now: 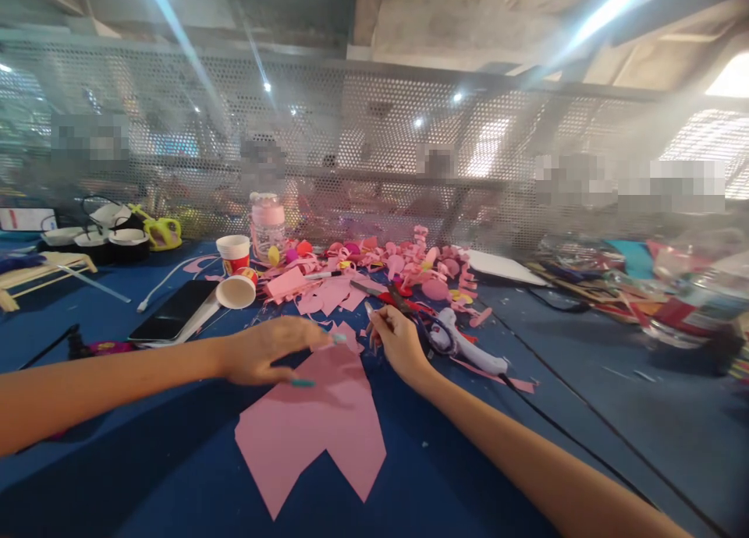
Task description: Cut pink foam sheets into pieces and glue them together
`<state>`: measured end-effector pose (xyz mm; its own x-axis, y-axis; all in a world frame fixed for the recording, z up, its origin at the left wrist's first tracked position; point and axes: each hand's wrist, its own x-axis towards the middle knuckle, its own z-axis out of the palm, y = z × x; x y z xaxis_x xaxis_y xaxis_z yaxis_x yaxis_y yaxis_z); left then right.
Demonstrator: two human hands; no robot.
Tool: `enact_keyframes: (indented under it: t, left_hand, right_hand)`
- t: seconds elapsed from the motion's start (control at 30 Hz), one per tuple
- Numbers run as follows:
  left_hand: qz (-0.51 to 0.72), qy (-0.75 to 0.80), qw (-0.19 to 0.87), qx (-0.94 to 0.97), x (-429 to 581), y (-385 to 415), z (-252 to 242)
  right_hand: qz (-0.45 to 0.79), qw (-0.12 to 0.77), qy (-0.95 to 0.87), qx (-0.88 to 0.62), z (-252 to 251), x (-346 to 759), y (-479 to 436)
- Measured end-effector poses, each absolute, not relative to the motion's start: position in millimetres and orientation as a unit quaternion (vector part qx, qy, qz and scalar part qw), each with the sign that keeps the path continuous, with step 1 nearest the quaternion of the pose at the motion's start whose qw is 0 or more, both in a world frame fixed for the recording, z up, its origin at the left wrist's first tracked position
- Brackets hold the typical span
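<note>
A large pink paper cutout (316, 429) with a notched lower edge lies flat on the blue table. Over its upper part, my left hand (269, 347) is stretched palm down, thumb and fingers apart; whether the fingertips touch the paper I cannot tell. Just right of the cutout's top end, my right hand (398, 339) is closed in a pinch, and what is between the fingers is hidden or too small to name. Beyond it lie scissors (374, 290) with red and black handles, and a white glue gun (468, 349) rests to its right.
A heap of pink scraps (403, 265) spreads along the back. Paper cups (236, 290), a black phone (175, 312) and a clear jar (268, 230) stand or lie at left. A dark cable (562, 382) crosses the right side. Behind rises a perforated metal screen (374, 132).
</note>
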<state>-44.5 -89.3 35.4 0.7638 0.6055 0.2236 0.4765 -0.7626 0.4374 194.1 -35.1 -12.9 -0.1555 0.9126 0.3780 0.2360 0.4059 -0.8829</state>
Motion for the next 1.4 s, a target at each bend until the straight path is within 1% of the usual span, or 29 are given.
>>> enact_keyframes:
  t: [0.07, 0.1, 0.13, 0.2, 0.27, 0.33, 0.5, 0.57, 0.8, 0.93, 1.03, 1.1, 1.17, 1.23, 1.3, 1.37, 1.4]
  left_hand:
    - [0.291, 0.356, 0.060, 0.886, -38, -78, 30]
    - [0.326, 0.385, 0.005, 0.864, -32, -72, 28]
    - [0.336, 0.409, -0.038, 0.848, -24, -67, 25]
    - [0.292, 0.439, -0.086, 0.845, -8, -59, 19]
    - [0.239, 0.465, -0.111, 0.845, 5, -53, 11]
    - [0.208, 0.473, -0.113, 0.849, 11, -50, 2]
    - [0.210, 0.479, 0.023, 0.852, 6, -47, -9]
    - [0.213, 0.463, 0.042, 0.859, 4, -47, -10]
    - [0.225, 0.393, -0.030, 0.891, 6, -51, -11]
    - [0.210, 0.371, -0.081, 0.901, 7, -53, -8]
    - [0.205, 0.371, -0.100, 0.900, 5, -53, -9]
    - [0.214, 0.388, -0.095, 0.892, 2, -52, -10]
    - [0.237, 0.412, -0.080, 0.876, 0, -50, -11]
    - [0.267, 0.437, -0.062, 0.857, -2, -49, -12]
    - [0.297, 0.462, -0.049, 0.834, -4, -46, -13]
    - [0.318, 0.478, -0.036, 0.818, -5, -44, -13]
    - [0.326, 0.482, -0.030, 0.813, -6, -43, -13]
  right_hand:
    - [0.351, 0.491, -0.679, -0.417, -12, 194, -36]
    - [0.355, 0.488, -0.682, -0.414, -11, 195, -36]
    - [0.356, 0.483, -0.686, -0.411, -10, 195, -37]
    - [0.354, 0.473, -0.698, -0.405, -9, 196, -38]
    - [0.346, 0.468, -0.707, -0.401, -9, 196, -38]
    - [0.334, 0.469, -0.713, -0.399, -9, 196, -38]
    - [0.332, 0.460, -0.721, -0.399, -9, 196, -38]
    - [0.335, 0.455, -0.721, -0.401, -9, 196, -38]
    - [0.333, 0.456, -0.717, -0.409, -7, 197, -41]
    - [0.307, 0.435, -0.735, -0.420, -3, 198, -43]
    - [0.248, 0.433, -0.751, -0.433, -5, 198, -44]
    - [0.167, 0.451, -0.754, -0.448, -7, 199, -45]
    - [0.054, 0.464, -0.748, -0.471, -4, 200, -47]
    - [-0.065, 0.429, -0.738, -0.517, 3, 204, -48]
    - [-0.152, 0.332, -0.721, -0.589, 13, 210, -48]
    - [-0.182, 0.222, -0.700, -0.654, 23, 218, -46]
    - [-0.173, 0.180, -0.693, -0.676, 26, 222, -44]
